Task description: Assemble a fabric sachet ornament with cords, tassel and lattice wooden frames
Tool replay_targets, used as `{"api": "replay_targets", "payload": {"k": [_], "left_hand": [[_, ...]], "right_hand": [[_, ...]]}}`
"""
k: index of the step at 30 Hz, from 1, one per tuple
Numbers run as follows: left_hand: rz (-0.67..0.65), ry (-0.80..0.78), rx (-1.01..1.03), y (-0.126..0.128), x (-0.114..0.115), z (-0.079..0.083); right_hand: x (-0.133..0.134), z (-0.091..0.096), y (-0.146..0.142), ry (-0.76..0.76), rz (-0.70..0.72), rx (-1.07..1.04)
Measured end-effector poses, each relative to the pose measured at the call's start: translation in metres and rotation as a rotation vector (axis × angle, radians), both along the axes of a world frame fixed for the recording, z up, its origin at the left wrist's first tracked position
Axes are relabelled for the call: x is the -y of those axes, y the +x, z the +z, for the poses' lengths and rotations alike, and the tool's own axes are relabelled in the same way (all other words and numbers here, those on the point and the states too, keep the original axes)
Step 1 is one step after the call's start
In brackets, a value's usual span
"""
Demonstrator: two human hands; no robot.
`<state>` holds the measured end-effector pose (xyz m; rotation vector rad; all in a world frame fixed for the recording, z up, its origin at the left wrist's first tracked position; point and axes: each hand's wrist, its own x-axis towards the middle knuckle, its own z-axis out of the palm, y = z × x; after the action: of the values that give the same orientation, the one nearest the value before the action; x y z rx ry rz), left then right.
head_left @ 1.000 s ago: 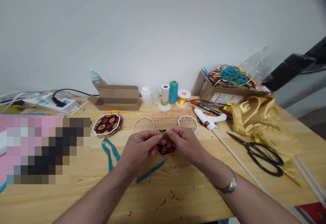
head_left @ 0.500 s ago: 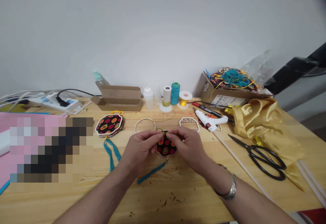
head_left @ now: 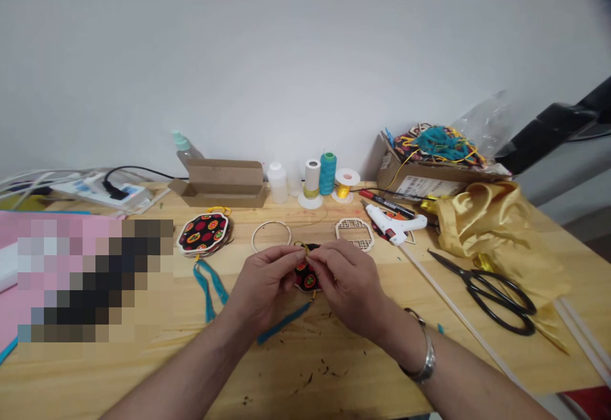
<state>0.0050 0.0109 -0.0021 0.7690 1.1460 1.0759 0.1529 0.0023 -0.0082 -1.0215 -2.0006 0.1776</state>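
Observation:
A black fabric pendant [head_left: 306,279] with red and orange round motifs and a pale scalloped edge is partly hidden behind my hands. At its top a thin yellow cord [head_left: 300,244] forms a small loop. My left hand [head_left: 267,283] is closed, thumb and forefinger pinching this cord. Fingers of my right hand [head_left: 353,283] are also pinched at the cord, touching the left fingertips and covering the pendant's right side. From the pendant's lower edge a teal tassel [head_left: 285,323] trails down to the left over the wooden table [head_left: 296,375].
Left lies a stack of similar pendants [head_left: 203,233]. Beyond my hands are a wooden ring [head_left: 252,235], a lattice frame [head_left: 339,234] and thread spools [head_left: 328,175]. To the right are a glue gun [head_left: 394,223], black scissors [head_left: 499,299], gold cloth [head_left: 501,229] and a filled cardboard box [head_left: 424,186].
My right hand has shifted left and turned, so its fingertips now meet the left ones and hide more of the pendant. My left hand stays nearly in place.

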Motion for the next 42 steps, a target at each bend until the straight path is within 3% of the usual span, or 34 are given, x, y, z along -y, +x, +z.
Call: {"api": "replay_targets", "payload": {"k": [13,21,27,32,37,40,42], "left_hand": [[-0.061,-0.051,0.147,0.000,0.000,-0.003],[-0.100,-0.131,0.291,-0.001,0.001,-0.006],[-0.138,-0.197,0.394,0.000,0.001,-0.005],[-0.145,-0.156,0.361,0.001,0.001,-0.006],[-0.096,-0.109,0.216,0.000,0.001,-0.005],[-0.099,-0.101,0.197,0.000,0.001,-0.003],[-0.102,-0.097,0.201,0.001,0.001,-0.002]], "right_hand": [[0.001,-0.002,0.001,0.097,-0.033,0.255],[0.009,0.010,0.003,0.328,-0.036,0.574],[0.009,0.009,0.002,0.292,0.010,0.578],[0.004,0.007,0.001,0.069,-0.003,0.216],[-0.005,0.004,-0.003,-0.448,-0.104,-0.189],[-0.009,0.000,-0.006,-0.746,-0.056,-0.397],[-0.010,-0.002,-0.007,-0.868,-0.008,-0.502]]}}
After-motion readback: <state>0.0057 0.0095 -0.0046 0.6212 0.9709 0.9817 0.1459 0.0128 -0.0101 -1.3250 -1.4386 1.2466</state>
